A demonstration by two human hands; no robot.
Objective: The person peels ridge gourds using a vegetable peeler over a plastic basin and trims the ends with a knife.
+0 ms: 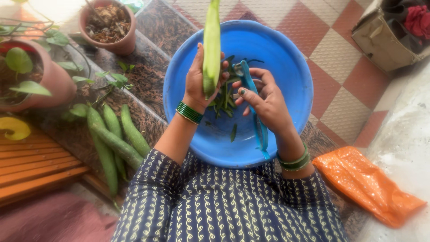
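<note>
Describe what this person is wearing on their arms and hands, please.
Both hands, left and right, are bare, with no gloves. Each wrist carries a stack of thin green bangles: the left stack and the right stack. The dark blue patterned sleeves, printed with small pale curling motifs, end below the elbows, leaving the forearms uncovered.

1. Two clay flowerpots, one with leafy plants (31,71), one with dry soil (109,24).
2. An orange plastic bag (367,184) on the floor.
3. A cardboard box (385,38) holding red cloth.
4. A wooden bench (31,168).

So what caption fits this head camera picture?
Left hand holds a peeled gourd over a blue basin; right hand holds a blue peeler.
</note>
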